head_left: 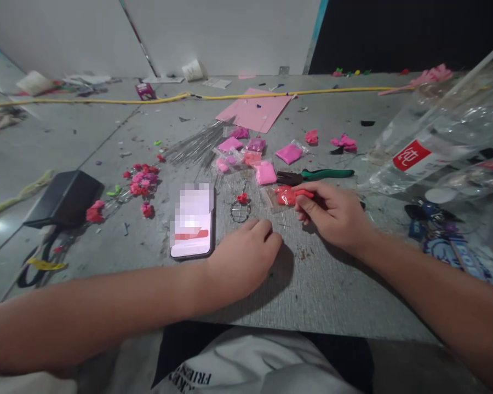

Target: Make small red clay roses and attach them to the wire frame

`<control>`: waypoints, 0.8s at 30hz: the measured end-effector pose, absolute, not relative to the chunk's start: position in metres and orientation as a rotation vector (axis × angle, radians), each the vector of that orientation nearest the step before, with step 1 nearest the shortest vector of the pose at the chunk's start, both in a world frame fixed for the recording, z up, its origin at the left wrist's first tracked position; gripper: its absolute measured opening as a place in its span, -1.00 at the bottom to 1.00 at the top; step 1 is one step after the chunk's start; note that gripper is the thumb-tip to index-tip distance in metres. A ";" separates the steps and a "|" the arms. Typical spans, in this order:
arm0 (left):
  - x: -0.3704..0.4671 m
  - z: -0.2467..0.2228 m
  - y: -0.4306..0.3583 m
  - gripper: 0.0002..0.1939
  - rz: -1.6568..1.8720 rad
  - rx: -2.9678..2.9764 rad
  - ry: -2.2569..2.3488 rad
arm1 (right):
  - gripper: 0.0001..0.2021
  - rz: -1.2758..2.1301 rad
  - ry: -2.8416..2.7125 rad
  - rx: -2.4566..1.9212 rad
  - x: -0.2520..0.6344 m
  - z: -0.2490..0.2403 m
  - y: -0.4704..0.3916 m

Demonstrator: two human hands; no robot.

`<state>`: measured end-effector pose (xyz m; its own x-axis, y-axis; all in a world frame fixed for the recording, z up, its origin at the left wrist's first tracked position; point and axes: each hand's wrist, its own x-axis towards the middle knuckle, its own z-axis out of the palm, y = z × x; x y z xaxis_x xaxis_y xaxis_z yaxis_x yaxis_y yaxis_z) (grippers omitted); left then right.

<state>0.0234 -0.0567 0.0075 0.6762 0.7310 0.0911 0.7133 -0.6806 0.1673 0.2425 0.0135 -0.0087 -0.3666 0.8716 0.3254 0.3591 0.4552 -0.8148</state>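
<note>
My right hand (pixel 328 213) pinches a bit of red clay at the edge of an opened clear packet of red clay (pixel 285 195). My left hand (pixel 246 257) rests curled on the grey board, its fingers folded; whatever they may hold is hidden. Beyond it is a small dark wire ring (pixel 240 211) with a red clay flower (pixel 242 198) at its top. A lit phone (pixel 193 221) lies to the left of the ring. Green-handled pliers (pixel 324 174) lie behind the red packet, beside packets of pink clay (pixel 266 172).
Thin wires (pixel 201 143) lie fanned near a pink sheet (pixel 254 109). Pink and red clay flowers (pixel 143 179) and a black box (pixel 68 198) are at left. Plastic bottles (pixel 427 148) stand at right. A yellow cable (pixel 238 97) crosses behind.
</note>
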 end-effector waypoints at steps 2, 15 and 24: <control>0.023 0.004 -0.059 -0.81 0.559 2.565 1.147 | -0.77 0.710 -2.035 -1.017 0.241 -0.008 0.012; 0.030 -0.009 -0.065 -0.81 0.893 1.050 0.971 | -0.71 0.710 -2.403 -0.631 0.232 0.010 -0.022; 0.023 -0.011 -0.060 -0.82 0.861 1.020 0.906 | -0.64 0.521 -2.480 -0.545 0.236 0.002 -0.013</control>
<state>0.0234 -0.0595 -0.0106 0.3743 0.9034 -0.2091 -0.1636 0.2863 0.9441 0.2357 -0.0129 0.0021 -0.7710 0.4776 0.4212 0.2679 0.8433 -0.4659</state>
